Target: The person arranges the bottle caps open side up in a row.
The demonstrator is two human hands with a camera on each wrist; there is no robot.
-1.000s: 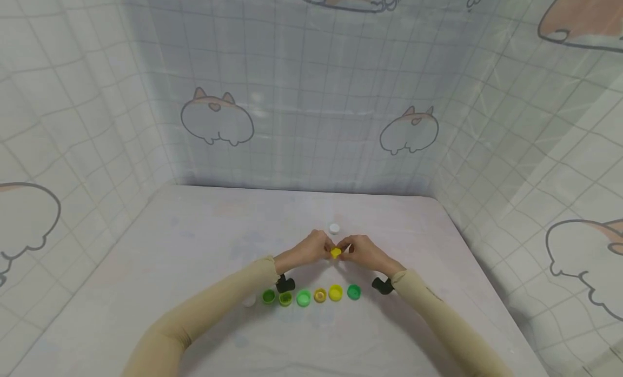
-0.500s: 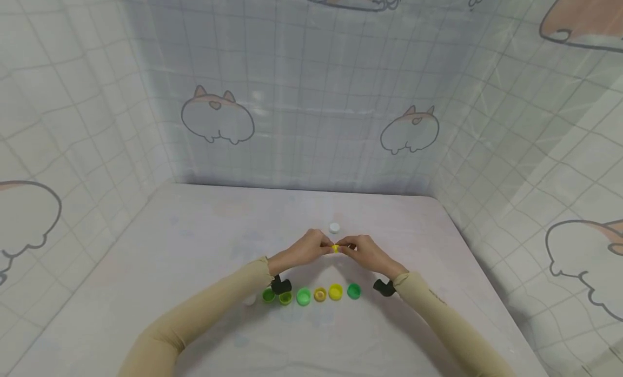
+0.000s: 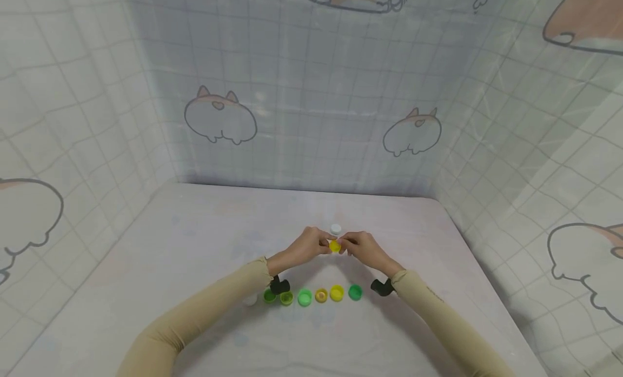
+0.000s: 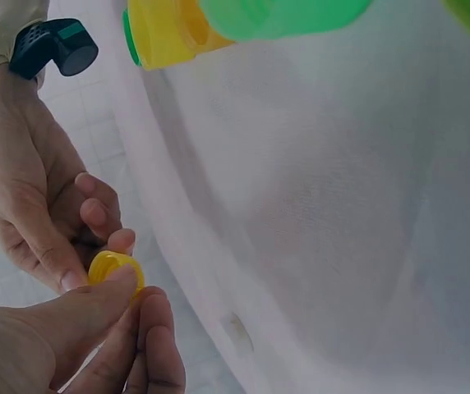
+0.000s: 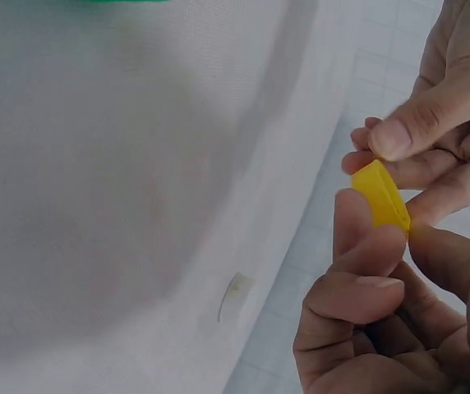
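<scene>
A small yellow bottle cap (image 3: 335,246) is held up between both hands over the table, its hollow side showing in the head view. My left hand (image 3: 307,246) pinches it from the left; in the left wrist view the thumb lies across the rim of the cap (image 4: 116,271). From the right, my right hand (image 3: 366,249) grips the same cap (image 5: 381,195) between thumb and index finger, its other fingers curled in the right wrist view. Just beyond the hands, a white cap (image 3: 336,229) rests on the table.
Nearer the body, a row of caps crosses the table: dark green (image 3: 270,296), olive green (image 3: 286,297), light green (image 3: 304,297), amber (image 3: 321,295), yellow (image 3: 337,292) and green (image 3: 355,292). A white one (image 3: 250,299) is partly covered by the left sleeve. Patterned curtains surround the table.
The yellow cap has been turned between the fingers, from edge-on half a second ago to its round hollow face now. It is slightly higher in view; the row stays put.
</scene>
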